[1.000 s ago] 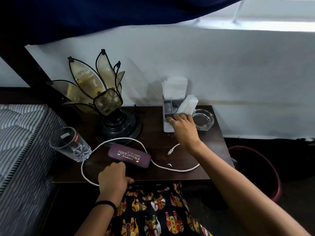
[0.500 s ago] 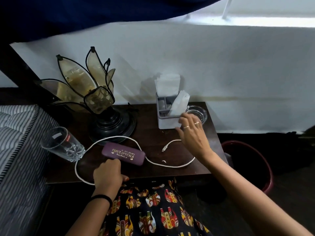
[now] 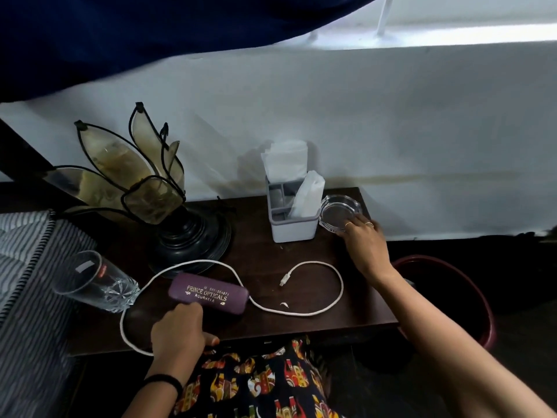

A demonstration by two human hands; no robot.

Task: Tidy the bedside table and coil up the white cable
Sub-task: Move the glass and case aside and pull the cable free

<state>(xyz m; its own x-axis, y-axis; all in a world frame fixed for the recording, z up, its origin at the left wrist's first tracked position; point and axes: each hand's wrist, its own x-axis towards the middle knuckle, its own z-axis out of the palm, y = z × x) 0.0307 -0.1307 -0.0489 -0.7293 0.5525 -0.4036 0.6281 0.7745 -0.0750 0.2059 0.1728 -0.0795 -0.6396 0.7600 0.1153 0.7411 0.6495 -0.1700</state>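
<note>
A white cable (image 3: pixel 340 285) lies in loose loops across the dark wooden bedside table (image 3: pixel 304 322), its plug (image 3: pixel 284 280) near the middle. A purple spectacles case (image 3: pixel 208 294) lies over the cable. My left hand (image 3: pixel 177 333) rests curled at the table's front edge, beside the case, where the cable runs under it; what it grips is hidden. My right hand (image 3: pixel 364 245) reaches to the back right, fingers spread and fingertips on the near rim of a glass ashtray (image 3: pixel 339 209). A tiny white scrap (image 3: pixel 284 304) lies near the cable.
A glass tumbler (image 3: pixel 93 282) lies on its side at the table's left edge. A petal-shaped lamp (image 3: pixel 187 233) stands at the back left. A grey organizer (image 3: pixel 294 227) holds tissues (image 3: pixel 307 194). A striped mattress (image 3: pixel 27 297) is at the left, a red bin (image 3: pixel 482 297) on the floor at the right.
My right hand has left the organizer and moved right onto the ashtray's rim. The organizer now stands upright. My left hand has stayed at the front edge.
</note>
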